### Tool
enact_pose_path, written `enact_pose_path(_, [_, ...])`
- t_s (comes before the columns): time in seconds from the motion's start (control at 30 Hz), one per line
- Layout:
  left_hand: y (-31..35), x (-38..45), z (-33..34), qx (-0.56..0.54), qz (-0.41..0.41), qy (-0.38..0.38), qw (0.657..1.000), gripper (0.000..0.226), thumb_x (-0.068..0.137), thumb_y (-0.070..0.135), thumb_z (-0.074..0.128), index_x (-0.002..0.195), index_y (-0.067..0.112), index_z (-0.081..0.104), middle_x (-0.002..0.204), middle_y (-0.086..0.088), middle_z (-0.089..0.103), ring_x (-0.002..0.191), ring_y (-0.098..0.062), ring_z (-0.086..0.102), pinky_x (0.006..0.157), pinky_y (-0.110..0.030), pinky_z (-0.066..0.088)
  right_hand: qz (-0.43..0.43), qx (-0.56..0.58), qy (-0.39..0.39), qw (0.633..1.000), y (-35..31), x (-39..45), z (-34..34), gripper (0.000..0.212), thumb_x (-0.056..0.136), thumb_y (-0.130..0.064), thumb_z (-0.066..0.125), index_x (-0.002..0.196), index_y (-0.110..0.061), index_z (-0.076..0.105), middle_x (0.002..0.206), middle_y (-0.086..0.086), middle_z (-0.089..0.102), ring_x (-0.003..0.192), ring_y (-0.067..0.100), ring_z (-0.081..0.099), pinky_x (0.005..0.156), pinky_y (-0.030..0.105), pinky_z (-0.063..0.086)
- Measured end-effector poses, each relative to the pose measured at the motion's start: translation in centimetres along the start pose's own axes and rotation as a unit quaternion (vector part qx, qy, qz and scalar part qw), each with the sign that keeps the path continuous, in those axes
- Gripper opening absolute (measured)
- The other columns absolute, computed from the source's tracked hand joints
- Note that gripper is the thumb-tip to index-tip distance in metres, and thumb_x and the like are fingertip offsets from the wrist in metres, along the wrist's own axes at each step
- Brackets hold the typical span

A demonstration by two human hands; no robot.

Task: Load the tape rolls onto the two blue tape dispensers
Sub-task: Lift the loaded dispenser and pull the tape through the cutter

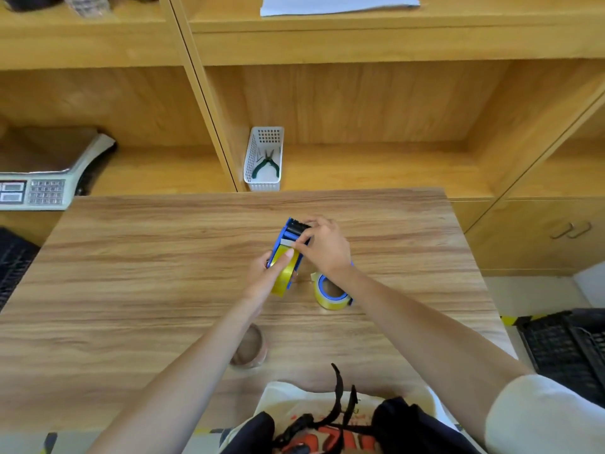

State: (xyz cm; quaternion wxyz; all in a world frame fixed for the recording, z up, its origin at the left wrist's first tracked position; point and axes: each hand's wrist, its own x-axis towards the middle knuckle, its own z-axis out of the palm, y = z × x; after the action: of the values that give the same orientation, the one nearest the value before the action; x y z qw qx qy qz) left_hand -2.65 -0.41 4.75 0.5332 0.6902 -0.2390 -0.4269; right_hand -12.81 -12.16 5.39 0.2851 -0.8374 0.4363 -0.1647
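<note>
A blue tape dispenser [284,239] with a yellowish tape roll [285,279] mounted in it lies at the middle of the wooden table [163,257]. My left hand [266,276] grips the dispenser by the roll, thumb pressed on the tape. My right hand [324,245] pinches the tape end at the dispenser's black roller head [298,228]. A second blue dispenser loaded with a yellowish roll [332,293] lies just to the right, partly under my right wrist. A brown tape roll [250,347] lies near me, partly hidden by my left forearm.
A white basket [263,158] with green-handled pliers [266,163] stands on the shelf behind the table. A weighing scale [42,178] sits at the far left. Black crates [569,348] stand at the right beside the table.
</note>
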Motion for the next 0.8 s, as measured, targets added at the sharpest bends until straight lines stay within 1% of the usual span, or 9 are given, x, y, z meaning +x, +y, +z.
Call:
enact_pose_path(0.13, [-0.3,-0.4,1.1,0.02,0.014,0.061,0.998,0.034,0.084,0.044,0.069,0.077,0.011,0.064,0.061,0.008,0.059,0.054,-0.004,0.052,0.056,-0.019,0.04,0.117,0.085,-0.019,0.989,-0.3,0.0,0.6,0.015,0.081,-0.025,0.068,0.071,-0.031,0.077,0.133,-0.013,0.058,0.13,0.018,0.043,0.081,0.033,0.047])
enact_pose_path(0.23, [-0.4,-0.7,1.5,0.033,0.024,0.066,0.997,0.033,0.086,0.044,0.068,0.07,0.016,0.06,0.049,0.012,0.055,0.044,0.0,0.047,0.049,-0.012,0.037,0.138,0.071,-0.045,0.987,-0.2,0.1,-0.1,0.01,0.083,-0.027,0.07,0.079,-0.029,0.079,0.143,-0.012,0.048,0.133,0.021,0.036,0.09,0.038,0.043])
enact_pose_path(0.3, [-0.4,-0.8,1.8,0.038,0.029,0.046,0.998,0.03,0.086,0.044,0.067,0.071,0.018,0.062,0.057,0.009,0.059,0.052,-0.004,0.053,0.056,-0.018,0.042,0.146,0.056,-0.06,0.986,0.0,0.3,-0.6,0.01,0.083,-0.031,0.071,0.081,-0.027,0.079,0.147,-0.011,0.044,0.135,0.023,0.034,0.097,0.044,0.043])
enact_pose_path(0.37, [-0.4,-0.7,2.1,0.02,0.02,0.023,0.999,0.025,0.088,0.041,0.066,0.077,0.018,0.067,0.064,0.005,0.067,0.059,-0.01,0.061,0.061,-0.025,0.048,0.15,0.038,-0.066,0.986,0.2,0.5,-0.9,0.011,0.084,-0.029,0.07,0.082,-0.025,0.079,0.147,-0.011,0.043,0.134,0.022,0.037,0.095,0.042,0.043])
enact_pose_path(0.47, [-0.4,-0.7,2.2,0.036,0.011,-0.003,0.999,0.026,0.09,0.042,0.063,0.077,0.019,0.065,0.065,0.007,0.065,0.063,-0.011,0.058,0.064,-0.025,0.045,0.146,0.028,-0.053,0.988,0.4,0.9,-1.4,0.01,0.082,-0.024,0.069,0.079,-0.023,0.079,0.142,-0.014,0.047,0.127,0.02,0.044,0.085,0.035,0.043])
enact_pose_path(0.57, [-0.5,-0.6,1.8,0.048,-0.012,-0.054,0.997,0.036,0.087,0.048,0.063,0.093,0.013,0.07,0.082,-0.004,0.076,0.077,-0.015,0.067,0.079,-0.038,0.054,0.143,0.027,-0.045,0.988,0.6,1.1,-1.5,0.011,0.08,-0.019,0.068,0.078,-0.021,0.078,0.141,-0.015,0.048,0.119,0.02,0.053,0.084,0.033,0.045])
enact_pose_path(0.63, [-0.3,-0.7,1.3,0.033,-0.024,-0.088,0.995,0.034,0.091,0.037,0.063,0.111,0.01,0.067,0.1,-0.011,0.076,0.092,-0.023,0.07,0.09,-0.046,0.053,0.129,0.043,-0.037,0.99,0.7,1.2,-1.2,0.014,0.081,-0.013,0.065,0.077,-0.018,0.078,0.147,-0.012,0.044,0.116,0.02,0.058,0.086,0.033,0.049])
enact_pose_path(0.73, [-0.4,-0.7,0.7,-0.008,-0.036,-0.143,0.989,0.039,0.09,0.021,0.064,0.124,0.004,0.058,0.106,-0.01,0.075,0.099,-0.023,0.07,0.091,-0.043,0.053,0.087,0.066,-0.03,0.994,1.3,1.2,-0.5,0.016,0.082,-0.005,0.061,0.079,-0.011,0.075,0.153,-0.006,0.038,0.12,0.014,0.058,0.089,0.031,0.049])
enact_pose_path(0.8, [-0.4,-0.4,0.3,-0.011,-0.053,-0.154,0.987,0.052,0.082,0.03,0.073,0.126,0.007,0.058,0.111,-0.009,0.074,0.106,-0.026,0.068,0.096,-0.043,0.051,0.062,0.083,-0.032,0.994,1.7,1.1,-0.1,0.013,0.084,-0.005,0.06,0.081,-0.009,0.072,0.152,-0.003,0.039,0.126,0.012,0.054,0.093,0.033,0.049])
